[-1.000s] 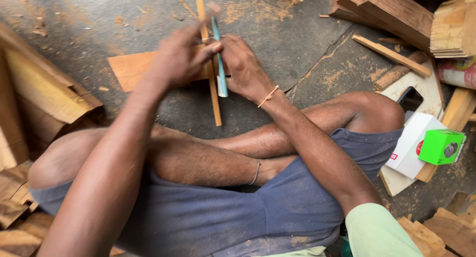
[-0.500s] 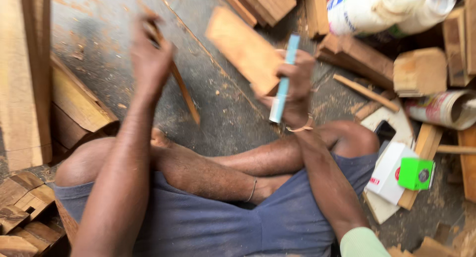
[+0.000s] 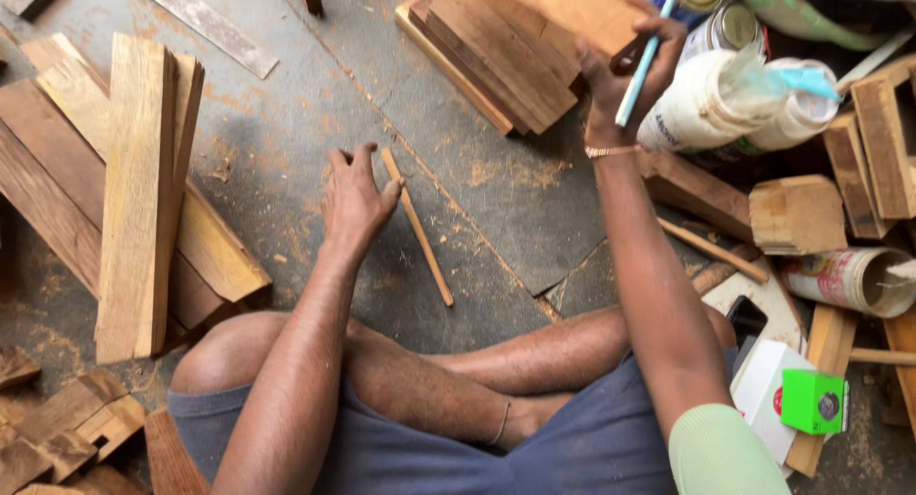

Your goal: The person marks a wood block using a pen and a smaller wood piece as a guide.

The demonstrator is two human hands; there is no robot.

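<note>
I sit cross-legged on a dusty grey floor. My left hand (image 3: 355, 197) rests low on the floor, thumb touching the upper end of a thin wooden stick (image 3: 418, 228) that lies diagonally; its fingers are spread and hold nothing. My right hand (image 3: 625, 61) is stretched up to the right, gripping a light blue pencil-like tool (image 3: 646, 54) and pressing on a flat wooden board (image 3: 582, 8) atop a stack of boards (image 3: 496, 56).
Planks (image 3: 138, 189) lean in a pile at left. White plastic bottles (image 3: 711, 104), tins and a paper roll (image 3: 844, 277) crowd the right, with wood blocks (image 3: 797, 213). A green box (image 3: 813, 400) lies on a white box by my right knee.
Both hands held the stick and tool together over a board a second ago. The left hand has since lowered the stick to the floor; the right hand carried the blue tool and board up right.
</note>
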